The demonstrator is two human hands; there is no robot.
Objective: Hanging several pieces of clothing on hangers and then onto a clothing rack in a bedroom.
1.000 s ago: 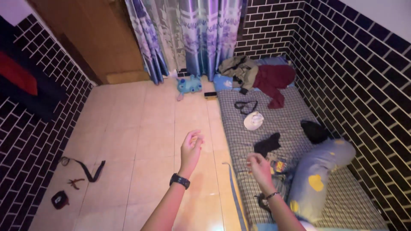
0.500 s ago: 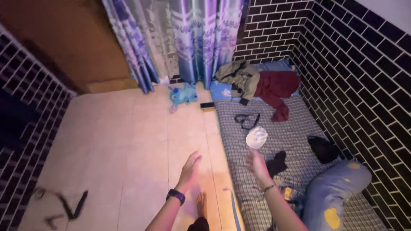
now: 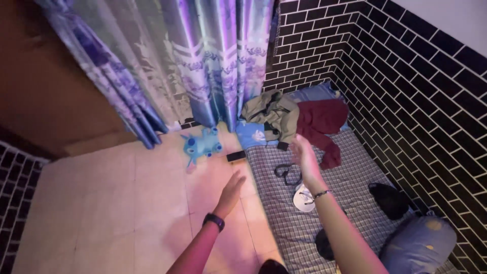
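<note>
No labels, signs or lit screens observed. One possible item: small dark flat rectangular object (image 3: 236, 156) on the tiled floor (image 3: 101, 203), beside the mattress edge (image 3: 253, 172); too small to identify as phone or box.

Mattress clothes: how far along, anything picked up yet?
Nothing looks done: both hands are empty. The right hand is open and stretched out over the checked mattress, nearest the dark red garment and olive jacket. The left hand is open above the floor tiles. Lying loose: white cap, black strap, black cloth, blue plush toy.
</note>
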